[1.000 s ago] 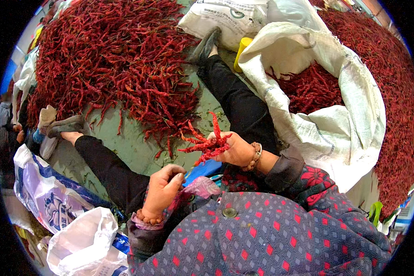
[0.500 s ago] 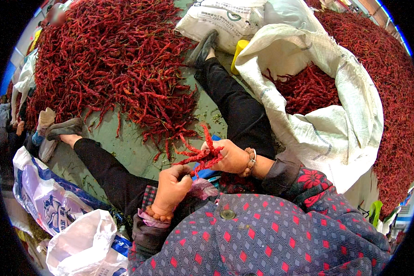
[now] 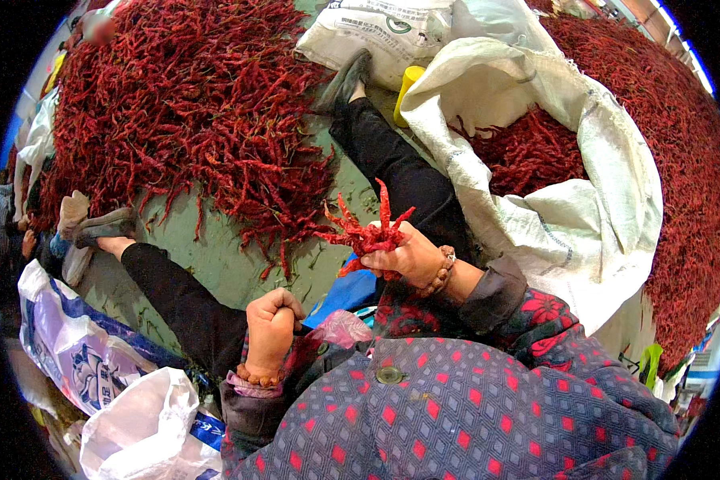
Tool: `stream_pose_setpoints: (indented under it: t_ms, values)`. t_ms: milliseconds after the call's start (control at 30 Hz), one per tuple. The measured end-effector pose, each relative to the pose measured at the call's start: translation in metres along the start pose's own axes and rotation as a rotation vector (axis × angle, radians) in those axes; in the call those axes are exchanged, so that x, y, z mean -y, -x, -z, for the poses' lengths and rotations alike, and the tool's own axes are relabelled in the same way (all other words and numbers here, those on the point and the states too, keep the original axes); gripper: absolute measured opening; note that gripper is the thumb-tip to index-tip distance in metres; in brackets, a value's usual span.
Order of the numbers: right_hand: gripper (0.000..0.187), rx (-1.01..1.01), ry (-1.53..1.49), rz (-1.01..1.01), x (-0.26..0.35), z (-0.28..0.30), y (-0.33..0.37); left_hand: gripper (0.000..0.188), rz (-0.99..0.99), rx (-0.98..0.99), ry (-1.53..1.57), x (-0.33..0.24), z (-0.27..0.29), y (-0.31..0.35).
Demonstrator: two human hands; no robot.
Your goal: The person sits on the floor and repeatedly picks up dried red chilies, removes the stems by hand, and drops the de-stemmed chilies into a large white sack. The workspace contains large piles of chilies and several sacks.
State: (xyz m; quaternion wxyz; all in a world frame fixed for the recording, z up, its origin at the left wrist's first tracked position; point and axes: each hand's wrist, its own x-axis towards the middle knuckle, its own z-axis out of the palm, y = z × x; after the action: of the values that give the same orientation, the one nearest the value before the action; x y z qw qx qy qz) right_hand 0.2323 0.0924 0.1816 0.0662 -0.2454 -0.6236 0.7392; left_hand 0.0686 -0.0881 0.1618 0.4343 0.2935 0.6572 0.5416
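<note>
A bunch of dried red chilies (image 3: 370, 232) is gripped in my right hand (image 3: 414, 258), their tips fanning out past the thumb. My left hand (image 3: 270, 330) is curled closed above my lap, apart from the bunch; whatever its fingers may hold is hidden. Ahead of my hands, between my legs, spreads a big heap of dried red chilies (image 3: 192, 120). To the right of my right hand stands an open white woven sack (image 3: 616, 216) with chilies (image 3: 528, 152) inside.
Behind the open sack lies a filled white sack (image 3: 368, 36), with a yellow object (image 3: 408, 94) beside it. Another chili mass (image 3: 656, 120) rises at far right. White and purple bags (image 3: 72, 344) lie at my left. Another person's foot (image 3: 74, 210) is near my left shoe.
My hands have come apart. The left hand has drawn back to the left, off the chilies, while the right hand has lifted slightly up and right with the bunch.
</note>
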Motion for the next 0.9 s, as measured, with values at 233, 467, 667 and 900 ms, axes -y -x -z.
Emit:
stream_pose_setpoints:
  t_ms: [233, 467, 667, 900]
  values:
    - [0.032, 0.044, -0.016, 0.309, -0.027, 0.0, -0.006, 0.012, -0.03, 0.184, -0.139, -0.014, -0.011, 0.001]
    - [0.031, 0.054, 0.4, 0.48, 0.0, -0.015, -0.001, 0.023, 0.013, 0.216, 0.025, -0.025, -0.029, 0.003]
    - [0.033, 0.097, 0.427, 0.425, -0.005, -0.012, 0.009, 0.02, -0.024, 0.152, -0.094, -0.012, -0.025, 0.007]
    - [0.016, -0.226, 0.852, 0.587, 0.077, 0.07, 0.046, 0.01, -0.063, 0.032, -0.583, 0.009, 0.017, 0.008]
